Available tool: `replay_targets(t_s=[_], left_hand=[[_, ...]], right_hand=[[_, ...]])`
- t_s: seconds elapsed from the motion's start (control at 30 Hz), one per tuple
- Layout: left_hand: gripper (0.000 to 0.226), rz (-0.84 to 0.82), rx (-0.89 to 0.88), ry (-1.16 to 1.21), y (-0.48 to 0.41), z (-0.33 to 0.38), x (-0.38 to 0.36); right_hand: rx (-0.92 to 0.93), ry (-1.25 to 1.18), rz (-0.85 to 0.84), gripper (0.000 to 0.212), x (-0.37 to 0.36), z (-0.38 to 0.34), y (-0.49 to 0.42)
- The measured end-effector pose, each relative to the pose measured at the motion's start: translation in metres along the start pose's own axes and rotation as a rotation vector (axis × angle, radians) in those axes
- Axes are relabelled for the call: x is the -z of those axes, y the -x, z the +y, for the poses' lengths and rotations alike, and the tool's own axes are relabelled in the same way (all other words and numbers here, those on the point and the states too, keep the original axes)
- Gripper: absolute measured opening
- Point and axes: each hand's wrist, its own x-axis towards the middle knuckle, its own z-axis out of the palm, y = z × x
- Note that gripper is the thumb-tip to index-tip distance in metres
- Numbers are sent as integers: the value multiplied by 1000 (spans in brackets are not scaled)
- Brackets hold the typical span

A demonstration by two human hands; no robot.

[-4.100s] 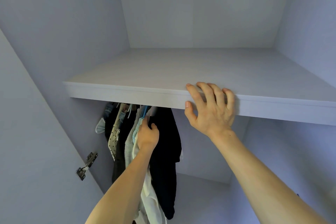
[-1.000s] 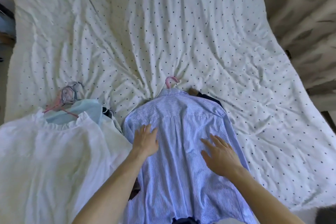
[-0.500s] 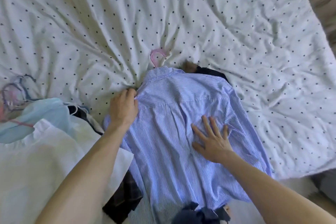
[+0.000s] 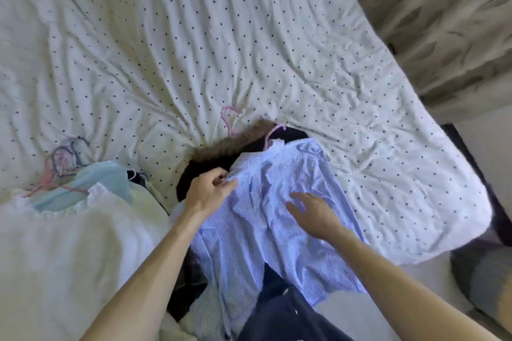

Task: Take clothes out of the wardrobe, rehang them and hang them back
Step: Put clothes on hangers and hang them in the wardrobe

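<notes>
One shirt [image 4: 270, 232] (blue-striped) in left hand [image 4: 208, 191]

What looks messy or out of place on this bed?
The striped shirt lies crooked and wrinkled over a dark fur-trimmed garment, its pink hanger poking out sideways at the collar. The left hand pinches its shoulder. At the picture's left, several hangers lie tangled.

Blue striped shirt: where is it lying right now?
In the head view the striped shirt lies low centre on the dotted sheet, over a dark fur-trimmed garment, right of the white garment; the left hand pinches its shoulder.
</notes>
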Motion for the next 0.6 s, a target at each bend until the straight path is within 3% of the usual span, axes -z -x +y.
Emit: replay_targets(t_s=[0.2, 0.47, 0.6], left_hand=[[52, 60, -187, 61, 88, 60, -2], [42, 33, -550, 50, 189, 183, -23], [40, -78, -729, -7, 236, 265, -56]], right_hand=[[135, -269, 527, 44, 79, 19, 116], [218, -206, 769, 66, 140, 91, 282], [188, -174, 1035, 66, 154, 133, 349]])
